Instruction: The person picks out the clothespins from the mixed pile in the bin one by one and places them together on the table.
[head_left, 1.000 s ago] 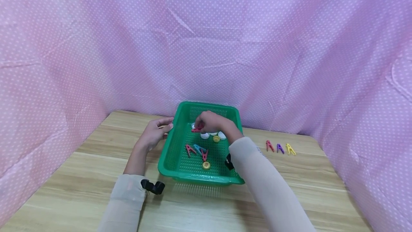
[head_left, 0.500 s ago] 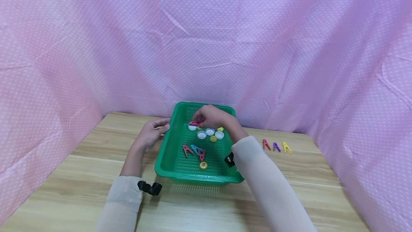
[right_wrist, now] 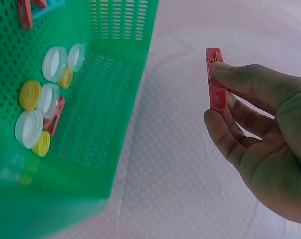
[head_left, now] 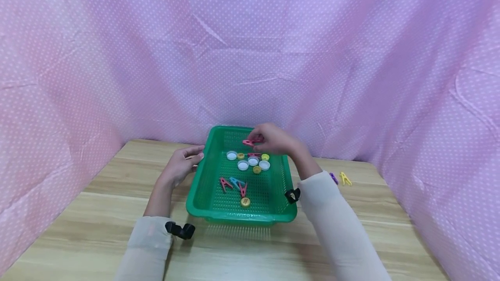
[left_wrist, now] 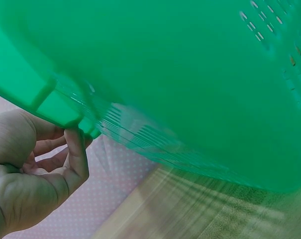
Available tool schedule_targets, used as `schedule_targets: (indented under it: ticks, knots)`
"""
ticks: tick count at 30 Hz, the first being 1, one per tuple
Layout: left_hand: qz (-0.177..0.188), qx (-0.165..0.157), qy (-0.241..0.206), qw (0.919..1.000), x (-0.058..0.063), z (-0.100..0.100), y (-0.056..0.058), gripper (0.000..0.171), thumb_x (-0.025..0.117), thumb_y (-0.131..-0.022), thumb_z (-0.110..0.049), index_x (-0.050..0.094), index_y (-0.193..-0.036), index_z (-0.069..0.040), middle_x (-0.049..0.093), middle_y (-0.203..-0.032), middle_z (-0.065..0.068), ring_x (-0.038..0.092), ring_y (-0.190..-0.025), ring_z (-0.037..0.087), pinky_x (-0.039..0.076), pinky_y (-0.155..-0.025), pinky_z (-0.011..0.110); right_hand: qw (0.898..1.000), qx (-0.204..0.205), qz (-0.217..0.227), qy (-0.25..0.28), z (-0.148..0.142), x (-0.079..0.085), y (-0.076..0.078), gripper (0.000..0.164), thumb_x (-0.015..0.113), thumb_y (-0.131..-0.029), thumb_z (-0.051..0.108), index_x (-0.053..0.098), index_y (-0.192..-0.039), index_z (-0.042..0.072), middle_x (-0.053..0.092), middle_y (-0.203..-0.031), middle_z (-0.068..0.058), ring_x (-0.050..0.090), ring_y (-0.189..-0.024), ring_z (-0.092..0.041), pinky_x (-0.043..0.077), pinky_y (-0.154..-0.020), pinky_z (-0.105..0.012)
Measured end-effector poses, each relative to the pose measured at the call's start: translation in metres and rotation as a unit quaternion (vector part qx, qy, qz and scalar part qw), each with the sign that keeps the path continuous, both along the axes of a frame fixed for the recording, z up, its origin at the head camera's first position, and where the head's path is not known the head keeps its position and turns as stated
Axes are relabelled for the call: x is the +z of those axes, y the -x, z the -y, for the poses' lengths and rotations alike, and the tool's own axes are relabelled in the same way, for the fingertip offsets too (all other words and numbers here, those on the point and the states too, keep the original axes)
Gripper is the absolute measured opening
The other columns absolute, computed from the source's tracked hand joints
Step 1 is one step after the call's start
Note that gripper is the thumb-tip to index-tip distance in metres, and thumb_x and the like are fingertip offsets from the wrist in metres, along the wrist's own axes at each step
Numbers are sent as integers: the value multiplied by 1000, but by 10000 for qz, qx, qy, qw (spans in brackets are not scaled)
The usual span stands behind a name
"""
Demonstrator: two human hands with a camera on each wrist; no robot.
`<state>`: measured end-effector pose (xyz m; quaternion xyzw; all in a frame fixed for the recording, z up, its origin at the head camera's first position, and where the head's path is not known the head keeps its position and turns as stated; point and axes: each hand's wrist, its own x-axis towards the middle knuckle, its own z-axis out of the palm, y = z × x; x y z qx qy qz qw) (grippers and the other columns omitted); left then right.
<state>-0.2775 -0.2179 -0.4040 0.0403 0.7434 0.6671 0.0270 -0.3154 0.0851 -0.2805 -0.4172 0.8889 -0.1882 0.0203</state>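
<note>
My right hand pinches a red clothespin between thumb and fingers, above the far right part of a green plastic basket. On the left side, my left hand grips the basket's rim, its fingers curled at the edge in the left wrist view. Inside the basket, two red clothespins and a blue clothespin lie toward the front, with a gold cap nearby. Farther back sit several white caps, several yellow caps and another red clothespin.
To the right of the basket, a purple clothespin and a yellow clothespin lie on the wooden table. A pink dotted curtain hangs close behind the basket and along both sides.
My right hand has lifted the red clothespin up and to the right, away from the caps. My sleeve now hides the red clothespin on the table. The left hand keeps its place.
</note>
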Motion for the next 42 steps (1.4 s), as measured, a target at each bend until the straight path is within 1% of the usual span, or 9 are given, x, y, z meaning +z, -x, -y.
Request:
schedule_targets:
  ticks: [5, 8, 12, 16, 21, 27, 32, 37, 42]
  knots:
    - [3, 9, 4, 10000, 0, 1, -1, 41, 55, -97, -16, 50, -137, -6, 53, -131, 15, 60, -97, 17, 54, -83, 35, 9992, -315, 40, 222, -24, 0, -3, 22, 69, -86, 11, 70, -108, 6, 66, -100, -3, 61, -94, -18, 52, -83, -34]
    - [5, 6, 12, 10000, -1, 1, -1, 41, 55, -97, -16, 50, -137, -5, 52, -132, 15, 60, -96, 16, 53, -86, 39, 9979, -540, 13, 369, -40, -4, -5, 24, 71, -85, 14, 69, -109, 7, 64, -98, -2, 59, -91, -18, 52, -79, -33]
    - [5, -7, -7, 10000, -1, 0, -1, 42, 56, -97, -17, 50, -136, -5, 53, -131, 15, 61, -95, 16, 52, -87, 42, 9948, -661, -75, 766, -62, -11, -5, 25, 73, -83, 9, 69, -107, 5, 62, -92, -3, 56, -83, -21, 50, -72, -33]
    - [-15, -19, 27, 10000, 0, 0, -1, 43, 57, -97, -19, 51, -137, -6, 53, -131, 14, 61, -95, 17, 52, -86, 40, 9902, -851, -162, 1100, -84, -16, -6, 25, 72, -82, 5, 68, -108, 3, 63, -91, -5, 56, -82, -22, 50, -70, -33]
    - [-18, -37, 52, 10000, -1, 1, -1, 43, 57, -97, -20, 50, -137, -7, 53, -131, 15, 60, -96, 18, 52, -86, 40, 9833, -1306, -246, 1246, -110, -25, -9, 24, 71, -84, 6, 68, -108, 2, 63, -92, -8, 58, -82, -21, 51, -71, -33]
    - [-42, -8, 13, 10000, 0, 0, -1, 42, 57, -97, -18, 51, -137, -6, 53, -129, 15, 61, -94, 16, 52, -86, 41, 9710, -1918, 9, 1426, -131, -43, -10, 29, 72, -85, 12, 67, -112, 1, 63, -96, -10, 59, -84, -22, 52, -73, -34]
    - [-80, 13, -15, 10000, 0, 0, -1, 41, 56, -97, -17, 51, -136, -5, 54, -128, 16, 61, -92, 16, 53, -84, 40, 9611, -2276, 81, 1565, -140, -60, -10, 31, 73, -85, 16, 68, -113, 4, 64, -93, -9, 59, -80, -21, 52, -68, -30]
    - [-103, -25, -1, 9999, 0, 0, -2, 42, 56, -97, -18, 50, -137, -6, 54, -129, 15, 61, -94, 16, 52, -86, 41, 9524, -2509, 92, 1730, -146, -81, -8, 30, 74, -84, 15, 69, -111, 5, 66, -88, -8, 59, -76, -19, 51, -61, -27]
    - [-94, -13, 48, 9999, 0, 3, -1, 43, 56, -97, -19, 49, -137, -6, 53, -131, 14, 61, -96, 15, 53, -84, 36, 9466, -2645, 95, 1839, -149, -102, -1, 29, 73, -84, 15, 68, -111, 6, 67, -89, -6, 60, -76, -18, 51, -62, -27]
